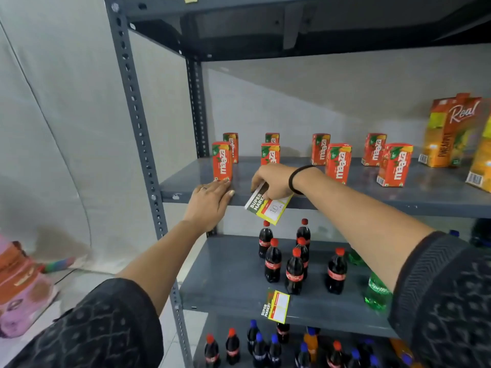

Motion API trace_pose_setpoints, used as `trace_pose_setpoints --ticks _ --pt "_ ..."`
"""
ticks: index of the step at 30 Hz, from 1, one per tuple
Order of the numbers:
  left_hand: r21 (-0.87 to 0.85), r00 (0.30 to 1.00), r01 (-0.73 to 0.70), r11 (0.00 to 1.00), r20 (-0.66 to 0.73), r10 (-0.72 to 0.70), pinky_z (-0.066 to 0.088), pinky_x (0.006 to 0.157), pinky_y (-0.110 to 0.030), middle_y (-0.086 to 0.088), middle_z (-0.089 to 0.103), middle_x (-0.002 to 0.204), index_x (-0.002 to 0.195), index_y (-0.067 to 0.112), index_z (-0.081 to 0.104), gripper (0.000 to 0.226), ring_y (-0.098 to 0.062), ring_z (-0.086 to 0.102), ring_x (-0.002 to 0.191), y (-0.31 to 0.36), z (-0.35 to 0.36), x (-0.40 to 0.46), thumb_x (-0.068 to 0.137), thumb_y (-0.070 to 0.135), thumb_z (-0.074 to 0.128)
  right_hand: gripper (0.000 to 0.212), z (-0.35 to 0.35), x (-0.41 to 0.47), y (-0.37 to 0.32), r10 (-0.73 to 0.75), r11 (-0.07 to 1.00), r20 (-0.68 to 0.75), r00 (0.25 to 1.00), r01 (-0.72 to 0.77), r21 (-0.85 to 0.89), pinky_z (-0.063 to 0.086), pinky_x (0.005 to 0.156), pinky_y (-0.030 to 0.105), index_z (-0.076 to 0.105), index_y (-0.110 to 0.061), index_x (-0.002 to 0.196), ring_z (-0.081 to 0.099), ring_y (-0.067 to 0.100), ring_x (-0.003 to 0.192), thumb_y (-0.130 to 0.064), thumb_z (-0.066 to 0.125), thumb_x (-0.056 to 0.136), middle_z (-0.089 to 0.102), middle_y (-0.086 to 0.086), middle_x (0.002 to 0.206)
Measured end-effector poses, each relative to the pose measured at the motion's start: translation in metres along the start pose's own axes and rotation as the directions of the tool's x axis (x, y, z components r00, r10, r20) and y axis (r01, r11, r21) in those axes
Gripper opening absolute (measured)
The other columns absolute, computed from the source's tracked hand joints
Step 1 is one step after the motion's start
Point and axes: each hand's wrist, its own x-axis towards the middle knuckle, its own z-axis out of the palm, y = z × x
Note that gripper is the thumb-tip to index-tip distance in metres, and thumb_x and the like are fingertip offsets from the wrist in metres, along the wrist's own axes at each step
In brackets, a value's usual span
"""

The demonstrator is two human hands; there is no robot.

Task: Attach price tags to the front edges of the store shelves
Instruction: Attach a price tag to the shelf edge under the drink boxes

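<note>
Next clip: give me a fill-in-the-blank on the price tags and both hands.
1. The right hand holds a price tag marked ____.
2. The left hand lies flat on the shelf edge below the ____ cartons.
3. Another tag already hangs below the ____ bottles.

Answers: 10; Maaza; Coca-Cola

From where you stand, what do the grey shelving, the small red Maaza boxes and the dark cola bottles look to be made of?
The grey slotted shelving rack looks like painted steel: punched holes, bolts, dull sheen. The small red Maaza juice boxes seem printed, coated carton with sharp folded corners. The dark red-capped cola bottles look like clear glossy plastic, though glass can't be ruled out. The price tag in the right hand seems printed card.
</note>
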Motion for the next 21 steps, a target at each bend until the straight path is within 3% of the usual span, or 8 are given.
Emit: trace_pose_setpoints --ticks 4,8,13,18,21 --pt "-0.017 1.0 0.004 1.0 0.004 -0.004 0.027 0.109 -0.04 -0.003 0.049 0.143 0.137 0.016 0.047 0.046 -0.021 0.039 0.136 0.0 0.001 0.0 0.1 0.037 0.03 0.011 -0.005 0.005 -0.003 -0.013 0.999 -0.001 1.0 0.013 -0.034 0.054 0.07 0.027 0.074 -0.017 0.092 0.067 0.013 0.086 -0.015 0.072 0.082 0.073 -0.002 0.095" --pt "-0.024 1.0 0.011 1.0 0.002 -0.011 0.027 0.109 -0.04 -0.003 0.05 0.143 0.136 0.016 0.048 0.046 -0.021 0.039 0.135 0.001 0.0 -0.001 0.1 0.039 0.03 0.008 -0.003 0.001 0.0 0.006 0.999 0.032 0.999 -0.007 0.04 0.054 0.067 0.024 0.075 -0.017 0.09 0.068 0.01 0.082 -0.016 0.073 0.082 0.073 -0.003 0.091" --pt "-0.022 0.999 0.048 0.999 -0.006 -0.048 0.028 0.107 -0.04 -0.005 0.052 0.14 0.133 0.014 0.051 0.045 -0.021 0.041 0.134 0.007 0.0 0.0 0.1 0.037 0.03 0.007 0.008 -0.029 0.021 0.11 0.95 -0.223 0.969 -0.037 0.309 0.044 0.058 0.015 0.077 -0.022 0.084 0.064 0.0 0.074 -0.021 0.078 0.077 0.072 -0.01 0.081" --pt "-0.038 0.997 0.059 0.998 -0.04 -0.061 0.03 0.106 -0.04 -0.006 0.055 0.137 0.131 0.012 0.054 0.044 -0.022 0.044 0.132 0.008 0.001 0.0 0.1 0.035 0.032 0.03 0.045 -0.052 0.031 0.277 0.87 -0.398 0.875 -0.052 0.491 0.044 0.064 0.016 0.07 -0.028 0.104 0.063 0.0 0.076 -0.024 0.08 0.076 0.069 -0.012 0.079" --pt "-0.049 0.997 0.062 0.997 -0.044 -0.064 0.031 0.105 -0.04 -0.006 0.056 0.136 0.131 0.012 0.054 0.045 -0.022 0.045 0.131 0.008 0.002 0.0 0.1 0.037 0.031 0.017 0.056 -0.055 0.028 0.33 0.864 -0.49 0.807 -0.049 0.502 0.051 0.07 0.025 0.072 -0.027 0.087 0.064 0.002 0.075 -0.026 0.081 0.073 0.069 -0.011 0.075"
